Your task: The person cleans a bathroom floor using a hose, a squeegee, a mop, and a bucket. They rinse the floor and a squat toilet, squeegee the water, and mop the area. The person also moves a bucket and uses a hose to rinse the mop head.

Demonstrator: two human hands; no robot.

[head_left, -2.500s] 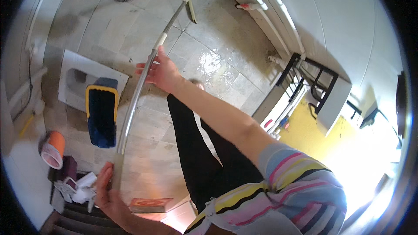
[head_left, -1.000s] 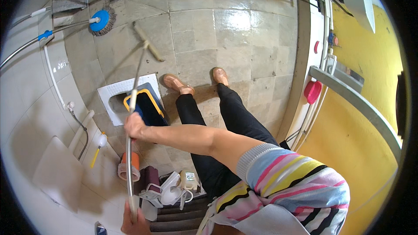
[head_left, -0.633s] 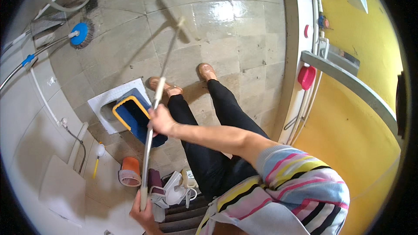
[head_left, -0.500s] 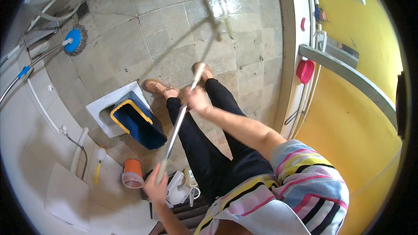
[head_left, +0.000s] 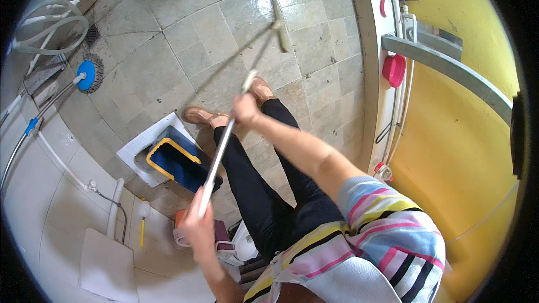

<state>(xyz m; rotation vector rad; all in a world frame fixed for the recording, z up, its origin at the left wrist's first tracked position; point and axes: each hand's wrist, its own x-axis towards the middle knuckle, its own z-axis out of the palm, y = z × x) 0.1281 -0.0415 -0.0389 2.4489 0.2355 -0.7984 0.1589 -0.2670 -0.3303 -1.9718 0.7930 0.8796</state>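
Both my hands grip the pole of a long-handled mop (head_left: 220, 156). My left hand (head_left: 196, 225) is closed around the upper end, near my body. Further down, my right hand (head_left: 245, 109) is wrapped around the pole in front of my knees. The mop's narrow cream-coloured head lies on the wet, grey tiled floor (head_left: 224, 28) beyond my feet, with shadows of pole and head beside it. To the left of my legs, a dark blue bucket (head_left: 191, 175) with a yellow handle stands at a white squat toilet pan (head_left: 130, 156).
A blue round brush (head_left: 88, 76) on a pole leans at the left wall. A coiled clear hose (head_left: 53, 50) hangs at far left. On the right are a metal bar (head_left: 449, 67), a pink bowl (head_left: 394, 71) and a yellow wall (head_left: 443, 151). Near my left forearm stand several containers.
Both hands have shifted forward a little, the mop moving with them. Its head, blurred before, now shows sharply. The view has shifted slightly.
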